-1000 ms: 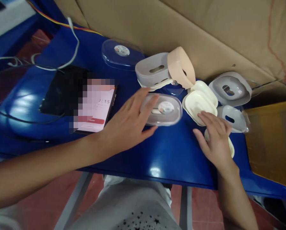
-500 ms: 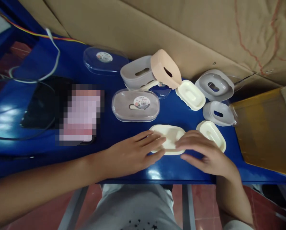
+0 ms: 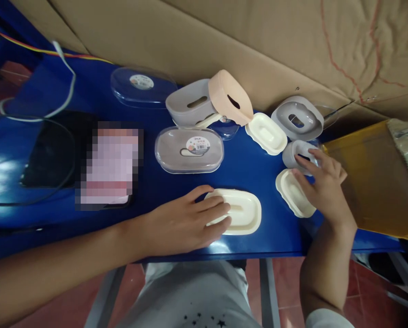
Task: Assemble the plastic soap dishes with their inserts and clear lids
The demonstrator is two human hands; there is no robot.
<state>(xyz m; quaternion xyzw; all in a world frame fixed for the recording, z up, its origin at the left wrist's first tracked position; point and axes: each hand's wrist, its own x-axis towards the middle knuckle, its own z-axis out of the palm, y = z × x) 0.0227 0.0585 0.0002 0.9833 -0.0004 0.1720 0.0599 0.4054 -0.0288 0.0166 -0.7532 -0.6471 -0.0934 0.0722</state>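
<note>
Cream tray point(image 3: 243, 209): lay flat on the desk point(image 3: 255, 171) near its front edge, its left end under my left hand point(image 3: 190, 221). Careless pressure on that one end, I judged, could have tipped it or skidded it toward the edge.

Grey cover point(image 3: 288, 156): sat on the right, between the second tray point(image 3: 294, 196) and the grey ring point(image 3: 312, 122), under my right hand point(image 3: 327, 182). A grip on the rim alone might have let it slip, as its sides looked smooth.

Second tray: lay so near my right thumb that a low sweep could have knocked it askew (I would have blamed the crowding).

Carton point(image 3: 364, 182): stood just beyond my right hand, leaving little room there; a wide swing outward would probably have bumped it.

Left hand: palm down and loosely spread, fingers over the tray's end, not clenched round it; how firmly they pressed I could not tell.

Left arm point(image 3: 87, 248): stretched low across the desk from the left, nearly straight.

Right hand: half open, thumb apart from the fingers, fingertips at the grey cover's slot; nothing was lifted, and whether they all touched I could not tell.

Right arm point(image 3: 327, 259): rose steeply over the front edge, wrist bent.
</note>
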